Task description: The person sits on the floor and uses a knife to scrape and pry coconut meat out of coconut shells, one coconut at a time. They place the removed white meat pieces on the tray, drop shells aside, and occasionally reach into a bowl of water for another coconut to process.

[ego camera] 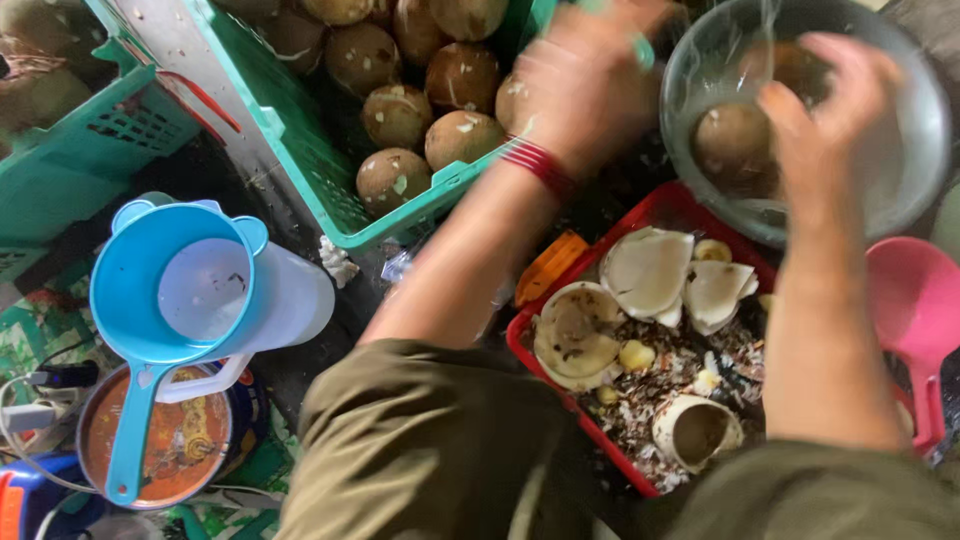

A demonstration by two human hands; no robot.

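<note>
Lower centre, a red tray [533, 352] holds broken coconut shells [646, 270]. Upper right, the right hand [815, 125], fingers spread wide, hovers over a coconut [728, 140] inside a clear bowl [915, 150]. At top centre, the blurred left hand [580, 85] reaches the green crate [300, 160] of coconuts; grip unclear.

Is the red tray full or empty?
Nearly full: the red tray holds broken coconut shell pieces and scraps.

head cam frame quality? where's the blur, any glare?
Head view: motion blur smears the left hand over the green crate and the right hand at the clear bowl; the coconuts, blue strainer and red tray of shells stay fairly sharp; light glare on the bowl's wall; floor between the crates lies dark.
</note>
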